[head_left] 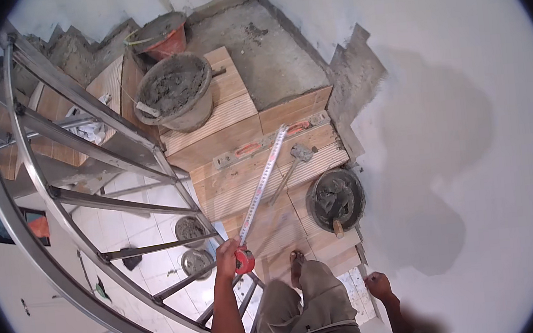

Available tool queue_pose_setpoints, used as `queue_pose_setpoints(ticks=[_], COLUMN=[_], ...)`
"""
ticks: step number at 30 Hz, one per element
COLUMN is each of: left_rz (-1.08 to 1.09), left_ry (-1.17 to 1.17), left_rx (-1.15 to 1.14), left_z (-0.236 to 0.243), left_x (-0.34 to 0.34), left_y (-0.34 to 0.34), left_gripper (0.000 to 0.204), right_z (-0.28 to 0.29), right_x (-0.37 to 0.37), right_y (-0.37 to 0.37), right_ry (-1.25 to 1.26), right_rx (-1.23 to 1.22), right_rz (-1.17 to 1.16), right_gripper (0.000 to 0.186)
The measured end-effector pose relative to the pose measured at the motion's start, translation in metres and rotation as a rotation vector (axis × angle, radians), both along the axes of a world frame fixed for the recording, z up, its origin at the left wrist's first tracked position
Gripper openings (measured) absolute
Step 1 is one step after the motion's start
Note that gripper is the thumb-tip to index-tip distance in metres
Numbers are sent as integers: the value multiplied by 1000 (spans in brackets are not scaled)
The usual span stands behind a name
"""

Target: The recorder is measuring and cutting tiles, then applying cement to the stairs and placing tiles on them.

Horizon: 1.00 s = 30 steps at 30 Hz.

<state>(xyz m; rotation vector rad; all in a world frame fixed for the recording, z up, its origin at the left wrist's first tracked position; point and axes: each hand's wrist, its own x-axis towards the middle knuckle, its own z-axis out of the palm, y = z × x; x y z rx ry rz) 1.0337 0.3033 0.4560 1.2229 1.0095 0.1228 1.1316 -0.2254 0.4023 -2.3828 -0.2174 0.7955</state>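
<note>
My left hand (pixel 227 258) is closed around a red tape measure (pixel 244 260) beside the metal railing. Its white blade (pixel 261 187) is drawn out, slanting up and away, with the far end over the spirit level (pixel 246 150). That level lies along the back of a wood-look tiled step (pixel 237 195). A mallet (pixel 302 153) with a grey head rests on the same step, to the right of the blade. Near the right wall my right hand (pixel 378 285) hangs with curled fingers; whatever they may hold is hidden.
A black bucket (pixel 319 184) with a wooden-handled tool stands by the right wall. Higher up are a large mortar bucket (pixel 200 112) and a red bucket (pixel 168 46), near a bare concrete landing (pixel 256 58). The curved metal railing (pixel 39 166) runs down the left, with white floor below.
</note>
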Motion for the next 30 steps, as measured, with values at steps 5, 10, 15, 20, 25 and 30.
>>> queue_pose_setpoints(ticks=[5,10,15,20,25,30], left_rz=[43,-179,-337,-276,-300,-464], left_ry=[-2,0,80,-4,22,42], left_rx=[-117,-123,-261,-451,-775,-977], left_z=[-43,-85,-129,-168,-231,-297], left_x=[-7,-21,-76,-105,-152,-214], left_y=[-9,-42,-73,-140,-218,-245], left_gripper=[37,35,34,39,47,38], right_z=[-104,-68,-61,-117,-81,-86], right_x=[-13,-33,-132,-194,-220,-311], right_y=[-75,-36,-83,-179,-196,-248], right_ry=[-132,-238,-71,-465,-409,-386], right_rx=[76,230,312,-155,158,104], right_rz=[-172,-357,-569,-452,-605,-737], right_gripper=[27,25,22,40,27,27])
